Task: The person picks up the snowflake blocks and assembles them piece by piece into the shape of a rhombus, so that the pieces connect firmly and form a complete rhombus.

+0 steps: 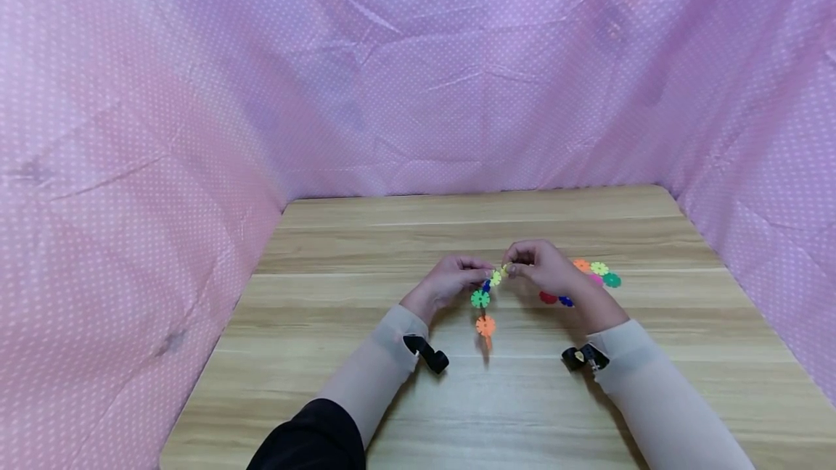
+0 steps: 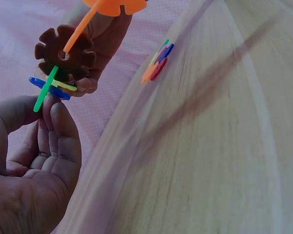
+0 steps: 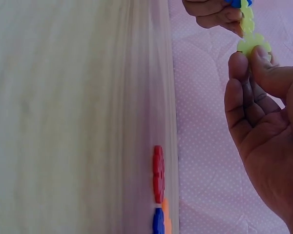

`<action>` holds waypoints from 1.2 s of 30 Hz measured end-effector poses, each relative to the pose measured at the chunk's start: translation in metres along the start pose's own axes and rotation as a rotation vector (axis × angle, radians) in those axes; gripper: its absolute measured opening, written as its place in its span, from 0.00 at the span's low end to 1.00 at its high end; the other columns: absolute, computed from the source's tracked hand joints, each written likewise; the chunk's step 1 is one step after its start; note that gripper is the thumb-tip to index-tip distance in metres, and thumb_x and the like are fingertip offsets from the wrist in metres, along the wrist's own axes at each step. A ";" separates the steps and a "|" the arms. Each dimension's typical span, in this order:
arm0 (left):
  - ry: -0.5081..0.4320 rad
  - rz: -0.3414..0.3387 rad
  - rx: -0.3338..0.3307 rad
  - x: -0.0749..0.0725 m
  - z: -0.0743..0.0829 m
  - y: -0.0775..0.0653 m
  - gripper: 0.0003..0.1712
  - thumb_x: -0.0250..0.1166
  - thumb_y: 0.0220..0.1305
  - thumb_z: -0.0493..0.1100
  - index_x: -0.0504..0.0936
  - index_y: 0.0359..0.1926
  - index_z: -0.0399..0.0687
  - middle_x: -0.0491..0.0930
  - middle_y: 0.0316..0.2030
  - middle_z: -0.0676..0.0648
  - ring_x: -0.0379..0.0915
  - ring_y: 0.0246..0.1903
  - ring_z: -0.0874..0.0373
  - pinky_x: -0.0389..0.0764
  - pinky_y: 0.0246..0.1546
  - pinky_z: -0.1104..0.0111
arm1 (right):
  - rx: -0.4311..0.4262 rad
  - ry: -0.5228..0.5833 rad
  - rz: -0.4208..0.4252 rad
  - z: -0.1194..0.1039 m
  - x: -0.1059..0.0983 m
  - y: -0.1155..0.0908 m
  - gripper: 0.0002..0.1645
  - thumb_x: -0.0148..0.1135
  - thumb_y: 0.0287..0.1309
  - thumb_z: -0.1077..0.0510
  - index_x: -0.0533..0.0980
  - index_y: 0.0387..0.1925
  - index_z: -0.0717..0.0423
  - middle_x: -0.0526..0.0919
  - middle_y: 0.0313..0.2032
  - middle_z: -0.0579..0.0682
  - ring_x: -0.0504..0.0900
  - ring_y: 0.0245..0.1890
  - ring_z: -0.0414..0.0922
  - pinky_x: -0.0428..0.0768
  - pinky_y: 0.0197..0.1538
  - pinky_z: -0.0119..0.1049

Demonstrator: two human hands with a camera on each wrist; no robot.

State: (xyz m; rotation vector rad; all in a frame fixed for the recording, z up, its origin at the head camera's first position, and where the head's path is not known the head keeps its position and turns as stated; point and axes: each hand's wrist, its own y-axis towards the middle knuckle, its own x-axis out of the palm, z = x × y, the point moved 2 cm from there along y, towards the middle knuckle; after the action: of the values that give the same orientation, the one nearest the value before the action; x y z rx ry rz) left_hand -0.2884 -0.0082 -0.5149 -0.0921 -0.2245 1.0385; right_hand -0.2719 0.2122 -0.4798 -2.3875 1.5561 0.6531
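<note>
Right hand [image 3: 269,124] foremost, yellow disc [image 3: 251,41] in its pinch

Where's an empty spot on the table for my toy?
The table is bare along the back edge, left of the left sleeve, and right of the right sleeve. It's crowded around the left hand, right hand and disc chain, and by the loose discs.

Linked edge into edge as a bent chain [image 1: 480,299] of notched plastic flower discs, held up between left hand [image 1: 447,283] and right hand [image 1: 546,267]. Dangling lowest, two orange discs [image 1: 485,326]; then, climbing, brown disc [image 2: 64,52], green disc [image 2: 46,89], blue disc [image 2: 49,88] and pale yellow disc [image 3: 247,19]. Set at crossing angles. Topped by a second yellow disc [image 3: 254,44], pinched in the right fingertips [image 3: 238,62] (slotted in or merely touching, impossible to tell).
</note>
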 end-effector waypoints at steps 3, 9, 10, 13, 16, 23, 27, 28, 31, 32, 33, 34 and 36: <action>-0.013 0.005 -0.003 -0.001 0.001 0.000 0.09 0.70 0.68 0.31 0.87 0.47 0.31 0.89 0.39 0.48 0.83 0.37 0.60 0.85 0.44 0.69 | 0.004 0.008 0.003 0.000 0.001 0.000 0.08 0.65 0.70 0.68 0.85 0.38 0.53 0.88 0.38 0.50 0.87 0.41 0.50 0.86 0.50 0.56; -0.015 -0.016 -0.005 -0.002 0.002 0.000 0.10 0.69 0.69 0.31 0.87 0.48 0.29 0.89 0.40 0.47 0.83 0.37 0.60 0.85 0.43 0.69 | 0.020 -0.001 0.043 -0.001 0.003 0.001 0.08 0.65 0.70 0.67 0.85 0.39 0.52 0.88 0.39 0.50 0.87 0.42 0.50 0.86 0.49 0.56; -0.011 -0.023 -0.006 -0.003 0.003 0.000 0.10 0.70 0.69 0.31 0.87 0.48 0.30 0.89 0.40 0.47 0.83 0.36 0.60 0.85 0.42 0.69 | 0.019 -0.007 0.052 -0.001 0.004 0.002 0.08 0.65 0.70 0.67 0.86 0.39 0.51 0.88 0.39 0.49 0.87 0.42 0.50 0.86 0.49 0.55; -0.005 -0.051 -0.005 -0.004 0.003 0.001 0.09 0.69 0.69 0.31 0.87 0.48 0.30 0.89 0.40 0.46 0.83 0.36 0.60 0.85 0.40 0.69 | 0.008 -0.013 0.051 -0.003 0.005 0.003 0.09 0.66 0.69 0.68 0.86 0.39 0.51 0.88 0.39 0.48 0.87 0.43 0.51 0.86 0.49 0.51; -0.004 -0.078 -0.010 -0.005 0.004 0.001 0.09 0.69 0.69 0.31 0.88 0.48 0.31 0.89 0.39 0.47 0.83 0.35 0.60 0.85 0.38 0.70 | -0.003 -0.013 0.027 -0.004 0.007 0.005 0.10 0.66 0.68 0.70 0.87 0.39 0.53 0.89 0.39 0.49 0.87 0.43 0.51 0.86 0.49 0.45; -0.051 -0.108 -0.043 -0.007 0.008 0.001 0.19 0.67 0.69 0.27 0.77 0.59 0.28 0.88 0.30 0.50 0.83 0.33 0.60 0.85 0.38 0.70 | 0.001 -0.002 0.054 -0.008 0.015 0.009 0.13 0.65 0.65 0.75 0.86 0.35 0.56 0.89 0.35 0.50 0.87 0.39 0.49 0.87 0.47 0.51; -0.052 -0.098 -0.053 -0.008 0.011 0.000 0.26 0.65 0.68 0.25 0.68 0.64 0.25 0.86 0.27 0.51 0.83 0.31 0.61 0.84 0.37 0.70 | -0.027 0.002 0.084 -0.008 0.021 0.012 0.15 0.65 0.62 0.78 0.87 0.32 0.57 0.89 0.33 0.50 0.87 0.35 0.48 0.88 0.44 0.54; -0.051 -0.096 -0.054 -0.009 0.011 0.000 0.27 0.65 0.68 0.24 0.67 0.64 0.24 0.86 0.26 0.52 0.83 0.31 0.61 0.84 0.37 0.70 | -0.040 -0.009 0.087 -0.008 0.022 0.013 0.15 0.66 0.62 0.78 0.87 0.31 0.56 0.89 0.33 0.50 0.88 0.34 0.48 0.88 0.43 0.53; -0.052 -0.095 -0.052 -0.011 0.011 0.001 0.28 0.64 0.68 0.23 0.64 0.64 0.22 0.85 0.25 0.53 0.82 0.30 0.62 0.83 0.37 0.70 | -0.061 -0.034 0.084 -0.010 0.025 0.014 0.17 0.67 0.61 0.77 0.87 0.30 0.54 0.89 0.32 0.48 0.88 0.33 0.47 0.88 0.41 0.52; -0.052 -0.097 -0.047 -0.012 0.011 0.001 0.27 0.64 0.68 0.23 0.64 0.64 0.21 0.85 0.25 0.53 0.82 0.30 0.62 0.83 0.37 0.71 | -0.062 -0.039 0.080 -0.010 0.025 0.015 0.16 0.67 0.62 0.77 0.87 0.31 0.53 0.89 0.32 0.48 0.88 0.33 0.48 0.88 0.42 0.51; -0.054 -0.100 -0.043 -0.012 0.010 0.002 0.27 0.64 0.68 0.23 0.65 0.64 0.21 0.85 0.24 0.53 0.82 0.30 0.62 0.83 0.38 0.71 | -0.057 -0.045 0.076 -0.010 0.025 0.015 0.16 0.67 0.62 0.76 0.87 0.31 0.53 0.89 0.33 0.48 0.88 0.34 0.48 0.88 0.42 0.50; -0.054 -0.103 -0.037 -0.013 0.010 0.002 0.26 0.64 0.68 0.23 0.66 0.63 0.22 0.85 0.25 0.53 0.82 0.30 0.62 0.83 0.38 0.70 | -0.046 -0.050 0.070 -0.011 0.024 0.015 0.15 0.67 0.63 0.75 0.87 0.32 0.53 0.89 0.33 0.47 0.88 0.35 0.48 0.88 0.43 0.49; -0.048 -0.112 -0.021 -0.014 0.009 0.003 0.23 0.65 0.68 0.24 0.71 0.61 0.23 0.86 0.25 0.52 0.82 0.30 0.62 0.83 0.39 0.70 | -0.018 -0.054 0.057 -0.012 0.021 0.014 0.13 0.67 0.65 0.73 0.88 0.36 0.53 0.90 0.36 0.48 0.88 0.38 0.48 0.88 0.45 0.47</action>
State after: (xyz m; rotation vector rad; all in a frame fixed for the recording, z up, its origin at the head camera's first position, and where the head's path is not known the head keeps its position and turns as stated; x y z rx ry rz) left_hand -0.2995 -0.0188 -0.5086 -0.0733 -0.2811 0.9278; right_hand -0.2747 0.1839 -0.4786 -2.3255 1.6076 0.7403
